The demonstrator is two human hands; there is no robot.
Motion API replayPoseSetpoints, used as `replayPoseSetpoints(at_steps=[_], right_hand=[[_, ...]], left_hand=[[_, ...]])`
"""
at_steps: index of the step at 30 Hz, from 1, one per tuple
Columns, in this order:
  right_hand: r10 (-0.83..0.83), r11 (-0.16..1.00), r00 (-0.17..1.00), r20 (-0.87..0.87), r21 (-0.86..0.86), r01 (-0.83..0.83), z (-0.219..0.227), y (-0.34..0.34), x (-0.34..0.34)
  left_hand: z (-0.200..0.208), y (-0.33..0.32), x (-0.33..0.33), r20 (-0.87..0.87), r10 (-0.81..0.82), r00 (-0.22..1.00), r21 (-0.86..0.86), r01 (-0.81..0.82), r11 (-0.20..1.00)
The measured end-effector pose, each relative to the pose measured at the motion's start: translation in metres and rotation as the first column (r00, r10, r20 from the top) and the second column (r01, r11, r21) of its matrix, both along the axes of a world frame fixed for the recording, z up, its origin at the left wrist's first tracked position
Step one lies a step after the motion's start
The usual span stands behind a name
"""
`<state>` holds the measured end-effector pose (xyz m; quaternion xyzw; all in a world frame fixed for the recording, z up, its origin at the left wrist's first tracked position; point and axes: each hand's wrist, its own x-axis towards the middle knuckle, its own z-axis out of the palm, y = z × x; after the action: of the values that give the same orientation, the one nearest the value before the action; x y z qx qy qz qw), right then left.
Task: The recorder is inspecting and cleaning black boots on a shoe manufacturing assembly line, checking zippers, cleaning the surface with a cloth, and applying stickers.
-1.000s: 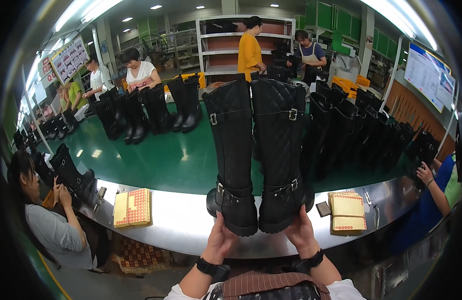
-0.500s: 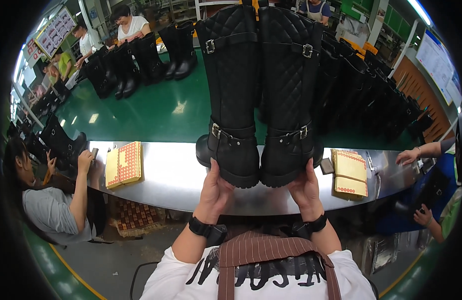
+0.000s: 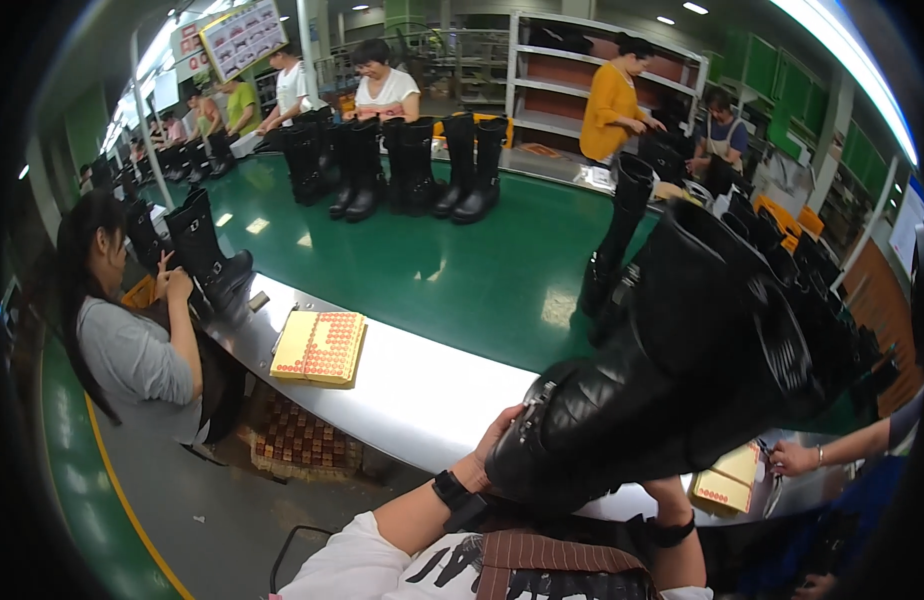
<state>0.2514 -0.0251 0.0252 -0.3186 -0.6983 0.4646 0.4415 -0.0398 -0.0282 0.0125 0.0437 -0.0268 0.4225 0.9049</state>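
Note:
A tall black boot (image 3: 647,370) with quilted leather and metal buckles leans to the right in front of me, its open top up toward the right. My left hand (image 3: 492,445) is closed on its lower part, beside an ankle strap with a buckle. Below the shaft is my right hand (image 3: 668,490), mostly hidden by the boot, its fingers out of sight. Whether the pair's second boot is behind the first, I cannot tell.
Bundled yellow cards with red dots (image 3: 320,347) lie on the metal ledge (image 3: 422,385), another bundle (image 3: 730,478) to the right. Black boots (image 3: 412,165) line the green table's (image 3: 462,270) far side. Co-workers stand left, right and across.
The pair of boots stood upright between my hands; now a boot is tilted to the right, with quilting and open top toward me. The view has swung to the left.

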Motion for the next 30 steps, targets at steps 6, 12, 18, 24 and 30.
replayPoseSetpoints(at_steps=[6, 12, 18, 24, 30], right_hand=[[-0.004, 0.83, 0.999, -0.035, -0.558, -0.016, 0.068, 0.01, -0.012], [-0.175, 0.973, 0.967, -0.184, -0.184, 0.141, 0.09, 0.004, -0.084], [-0.346, 0.878, 0.874, 0.341, 0.447, 0.172, 0.083, 0.013, -0.103], [0.045, 0.996, 0.999, -0.013, -0.072, -0.045, 0.059, 0.001, -0.06], [0.048, 0.923, 0.999, -0.013, -0.383, -0.05, 0.024, 0.008, -0.067]], left_hand=[[-0.015, 0.013, 0.009, -0.075, -0.3, 0.951, -0.019, 0.299, 0.954], [0.01, 0.021, -0.031, -0.676, 0.375, 0.635, 0.12, -0.407, 0.905], [0.042, -0.026, -0.015, -0.317, 0.948, -0.011, 0.931, 0.188, 0.314], [0.047, -0.022, 0.018, -0.17, 0.851, -0.497, 0.841, 0.377, 0.388], [0.055, -0.02, 0.039, -0.124, 0.765, -0.632, 0.816, 0.373, 0.441]])
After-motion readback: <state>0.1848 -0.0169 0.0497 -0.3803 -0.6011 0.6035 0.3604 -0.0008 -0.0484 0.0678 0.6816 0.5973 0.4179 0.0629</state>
